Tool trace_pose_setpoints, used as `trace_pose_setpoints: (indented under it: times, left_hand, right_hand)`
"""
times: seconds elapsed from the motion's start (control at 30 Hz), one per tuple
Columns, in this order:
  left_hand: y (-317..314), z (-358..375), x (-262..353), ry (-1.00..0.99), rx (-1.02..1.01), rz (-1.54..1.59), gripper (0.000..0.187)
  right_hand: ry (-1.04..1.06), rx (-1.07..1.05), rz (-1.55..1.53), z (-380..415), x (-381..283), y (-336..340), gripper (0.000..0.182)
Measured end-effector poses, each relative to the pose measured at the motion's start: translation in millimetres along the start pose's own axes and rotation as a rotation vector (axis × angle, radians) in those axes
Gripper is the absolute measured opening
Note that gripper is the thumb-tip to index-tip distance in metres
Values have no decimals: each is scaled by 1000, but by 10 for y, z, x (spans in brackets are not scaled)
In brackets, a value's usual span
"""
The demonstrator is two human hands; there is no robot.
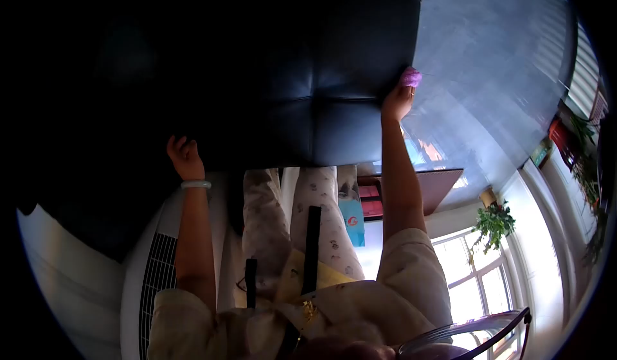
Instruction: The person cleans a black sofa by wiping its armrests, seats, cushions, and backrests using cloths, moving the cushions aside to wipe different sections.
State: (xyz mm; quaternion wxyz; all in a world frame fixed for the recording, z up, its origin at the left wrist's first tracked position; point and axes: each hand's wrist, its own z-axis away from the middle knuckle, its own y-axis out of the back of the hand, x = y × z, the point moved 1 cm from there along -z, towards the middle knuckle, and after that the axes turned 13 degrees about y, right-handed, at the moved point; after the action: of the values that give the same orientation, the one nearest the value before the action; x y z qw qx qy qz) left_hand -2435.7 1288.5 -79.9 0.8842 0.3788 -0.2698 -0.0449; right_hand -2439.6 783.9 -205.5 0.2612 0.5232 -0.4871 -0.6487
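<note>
My right hand is closed around a crumpled pink-purple cloth, at the right edge of a black leather-like cushioned surface with stitched seams. Part of the cloth sticks out past the fingers. Over on the left, my left hand holds nothing; its fingers are loosely curled and apart, in front of the dark part of that surface. A pale bangle circles the left wrist. Deep shadow hides most of the surface's left side.
Shiny grey floor stretches to the right. A potted plant stands near a bright window. By my legs are a blue bag and a brown panel. A white grille is at the left.
</note>
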Motion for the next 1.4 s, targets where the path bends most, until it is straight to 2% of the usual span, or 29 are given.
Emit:
trace_pose_setpoints:
  times: [0.03,0.1,0.13,0.17,0.27,0.33,0.37,0.4,0.43,0.5,0.57,0.63,0.7,0.73,0.77,0.8,0.83,0.87,0.9,0.93,0.97,1.0,1.07,1.17,1.23,1.27,1.33,1.37,1.4]
  left_hand:
    - [113,-24,20,-6,27,4,57]
    - [412,-136,128,-21,118,214,55]
    - [566,-164,280,-43,171,251,55]
    - [755,-167,520,-128,223,285,56]
    - [1394,-77,1355,-368,364,356,55]
    - [1887,170,1872,-604,498,340,50]
    - [2166,207,1995,-613,531,356,50]
    - [2444,203,2076,-685,637,268,48]
    - [2691,186,2159,-752,745,181,46]
    - [3124,-146,2358,-560,852,100,56]
    - [3411,-593,2362,-475,882,39,83]
    - [3547,-884,2406,-336,677,74,92]
    - [3560,-1043,2400,-229,237,306,103]
    - [3498,-1038,2395,-312,168,292,100]
    - [3347,-1200,2252,-367,226,333,98]
    - [3299,-958,2392,-329,242,327,93]
    - [3265,-743,2499,-273,280,221,85]
    - [3266,-447,2664,-257,295,163,76]
    - [3165,-341,2670,-342,312,169,70]
    - [3135,-167,2713,-380,317,162,64]
    - [3073,-4,2756,-407,316,133,57]
    - [3062,220,2834,-432,304,121,52]
    - [2959,449,2843,-512,266,93,48]
    - [2814,659,2839,-567,249,12,45]
    - [2827,788,2882,-658,224,24,48]
    - [2865,846,2893,-688,213,15,50]
    - [2791,866,2869,-764,215,16,52]
    - [2715,885,2822,-726,233,33,52]
    - [2622,896,2802,-787,199,-1,53]
  right_hand:
    - [-22,-12,16,24,-244,-73,44]
    - [367,-98,112,644,-583,-235,51]
    - [559,-214,297,968,-833,-186,46]
    - [625,-413,150,1328,-809,-105,44]
    - [588,-785,-13,1896,-682,342,42]
    - [258,-784,-188,1781,-856,1005,45]
    - [107,-760,-224,2294,-215,858,46]
    - [544,-611,-28,2280,-139,1136,42]
    - [287,-747,-10,3102,962,852,29]
    - [-1089,-979,-116,2743,867,1508,31]
    - [-1244,-754,-856,2002,5,2299,34]
    - [-985,-391,-726,1776,100,2473,28]
    - [-849,-359,-953,1167,-631,2730,23]
    - [-783,-357,-1104,870,-1079,2725,22]
    - [-758,-212,-920,575,-1621,2617,18]
    - [-470,-344,-782,342,-1885,2422,14]
    - [-255,-331,-681,44,-2790,2468,15]
    - [-348,-262,-807,-125,-3600,2410,17]
    - [-138,-340,-695,-316,-4365,2429,16]
    - [362,-86,-882,-372,-5132,2375,17]
    - [883,-137,-576,-547,-5639,2372,28]
    - [1094,29,-718,-599,-6228,2365,33]
    - [1535,-125,-439,-763,-6998,2538,44]
    - [1798,-158,-527,-1422,-6862,2190,40]
    - [1608,120,-241,-1932,-6840,2321,32]
    - [1334,-99,-473,-2313,-6948,2384,27]
    - [771,-240,-301,-2983,-7154,2396,24]
    - [1090,-14,-228,-3225,-7428,2309,22]
    - [1068,-157,-391,-3259,-7893,2297,20]
